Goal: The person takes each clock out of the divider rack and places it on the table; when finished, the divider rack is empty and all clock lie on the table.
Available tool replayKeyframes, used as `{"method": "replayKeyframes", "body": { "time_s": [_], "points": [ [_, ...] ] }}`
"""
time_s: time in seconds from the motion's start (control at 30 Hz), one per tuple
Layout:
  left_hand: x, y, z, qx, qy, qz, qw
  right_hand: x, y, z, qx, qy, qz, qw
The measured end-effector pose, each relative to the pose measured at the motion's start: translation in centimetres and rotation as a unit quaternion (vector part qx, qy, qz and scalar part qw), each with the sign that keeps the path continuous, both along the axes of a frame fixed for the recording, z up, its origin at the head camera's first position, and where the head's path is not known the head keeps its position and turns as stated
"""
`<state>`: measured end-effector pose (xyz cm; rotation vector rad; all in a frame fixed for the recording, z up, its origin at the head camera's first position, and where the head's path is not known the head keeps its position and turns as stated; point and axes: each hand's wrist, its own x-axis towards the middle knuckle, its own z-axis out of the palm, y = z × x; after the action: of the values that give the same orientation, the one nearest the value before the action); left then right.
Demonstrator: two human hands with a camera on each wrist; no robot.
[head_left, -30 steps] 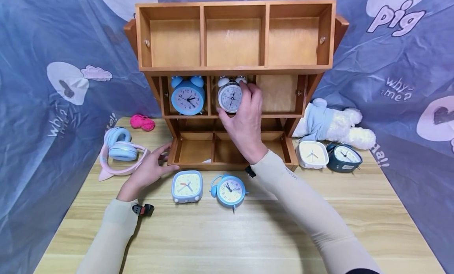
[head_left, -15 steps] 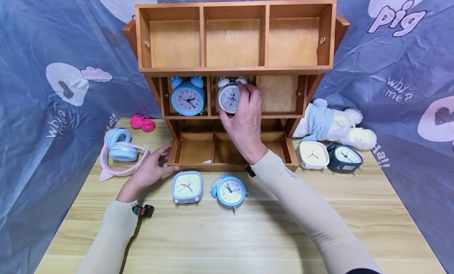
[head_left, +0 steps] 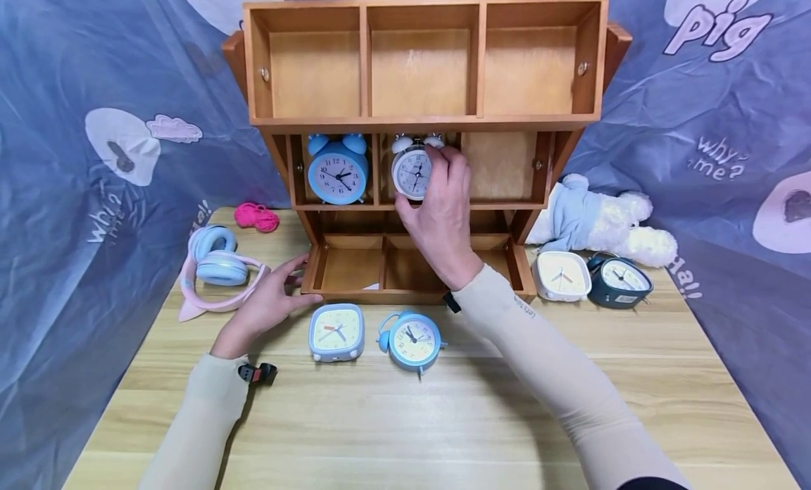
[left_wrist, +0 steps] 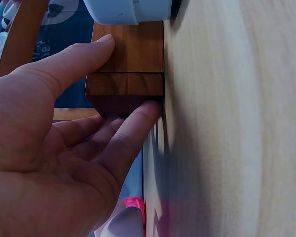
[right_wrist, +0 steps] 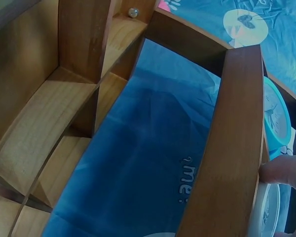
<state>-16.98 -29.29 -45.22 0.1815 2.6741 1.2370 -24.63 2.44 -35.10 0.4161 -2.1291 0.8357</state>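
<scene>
My right hand (head_left: 441,215) reaches into the middle tier of the wooden shelf (head_left: 424,121). Its thumb and fingers grip the right side of a white twin-bell alarm clock (head_left: 410,173), which stands upright in the centre compartment. In the right wrist view, a fingertip (right_wrist: 281,170) shows beside this clock's rim (right_wrist: 270,210). Left of it, a blue twin-bell alarm clock (head_left: 338,173) fills the neighbouring compartment. My left hand (head_left: 269,303) holds the shelf's lower left corner (left_wrist: 126,84), thumb on the front face and fingers at the side.
A lilac square clock (head_left: 336,333) and a small blue alarm clock (head_left: 414,341) stand before the shelf. To the right are a white square clock (head_left: 562,276), a dark green clock (head_left: 619,282) and a plush toy (head_left: 592,212). Headphones (head_left: 218,268) and pink yarn (head_left: 256,217) lie left.
The head view has shifted slightly. Both hands keep their hold, and the clocks stay in their places.
</scene>
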Motion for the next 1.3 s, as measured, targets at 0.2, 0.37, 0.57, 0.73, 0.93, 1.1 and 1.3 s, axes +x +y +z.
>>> {"method": "replayKeyframes", "body": {
  "time_s": [0.2, 0.37, 0.57, 0.73, 0.93, 1.1, 1.3],
  "points": [
    [-0.1, 0.0, 0.0, -0.001, -0.004, 0.002, 1.0000, 0.1, 0.2, 0.3, -0.001, -0.002, 0.003, 1.0000],
    [0.0, 0.1, 0.1, -0.004, -0.003, 0.003, 1.0000, 0.2, 0.2, 0.3, -0.008, -0.006, 0.009, 0.9999],
    [0.2, 0.0, 0.1, -0.001, -0.008, 0.006, 1.0000, 0.4, 0.3, 0.5, -0.014, -0.011, 0.016, 0.9997],
    [0.1, 0.0, 0.1, -0.005, -0.007, 0.006, 0.9999, 0.5, 0.4, 0.7, -0.015, -0.013, 0.019, 0.9996],
    [0.0, 0.0, 0.1, -0.009, -0.002, 0.003, 0.9999, 0.8, 0.6, 1.1, -0.014, -0.013, 0.022, 0.9996],
    [0.2, 0.1, 0.2, -0.005, 0.001, 0.002, 1.0000, 1.1, 0.7, 1.5, -0.015, -0.010, 0.024, 0.9996],
    [0.2, 0.2, 0.3, -0.001, 0.006, -0.002, 1.0000, 1.6, 0.7, 1.8, -0.016, -0.014, 0.026, 0.9994]
  ]
}}
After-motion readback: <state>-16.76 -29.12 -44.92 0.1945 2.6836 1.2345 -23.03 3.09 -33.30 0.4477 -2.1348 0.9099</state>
